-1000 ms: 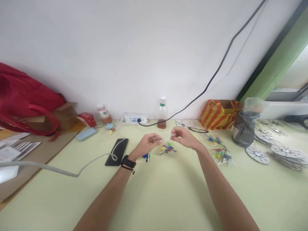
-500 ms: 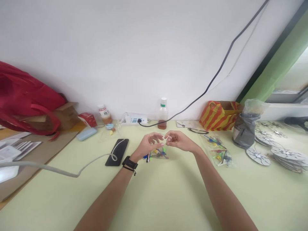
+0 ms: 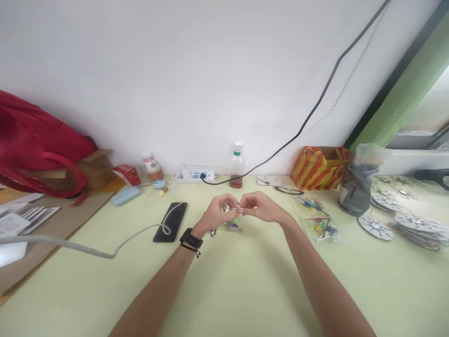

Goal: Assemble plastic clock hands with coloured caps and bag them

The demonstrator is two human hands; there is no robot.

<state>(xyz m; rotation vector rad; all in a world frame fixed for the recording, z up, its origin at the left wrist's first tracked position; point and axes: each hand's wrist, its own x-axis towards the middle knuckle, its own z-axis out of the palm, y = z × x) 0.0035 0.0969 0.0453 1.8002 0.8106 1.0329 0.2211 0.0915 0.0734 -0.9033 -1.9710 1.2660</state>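
Note:
My left hand (image 3: 219, 213), with a black wristband on its wrist, and my right hand (image 3: 261, 208) meet above the pale green table (image 3: 231, 285). Their fingertips pinch together on a small clear plastic bag (image 3: 234, 216) that holds several little colourful pieces. The bag hangs between and just below the fingers, mostly hidden by them. A few more colourful pieces (image 3: 213, 230) lie on the table right under my left hand.
A black phone (image 3: 170, 215) with a white cable lies to the left. Another clear bag of colourful pieces (image 3: 317, 217) lies right. Bottles (image 3: 237, 164), a power strip (image 3: 194, 174), a striped bag (image 3: 319, 166), a grey pouch (image 3: 356, 187) and silver discs (image 3: 403, 220) line the back and right.
My hands were apart, each pinching an edge of the small bag. They have come together, fingertips now touching, and the bag is bunched between them.

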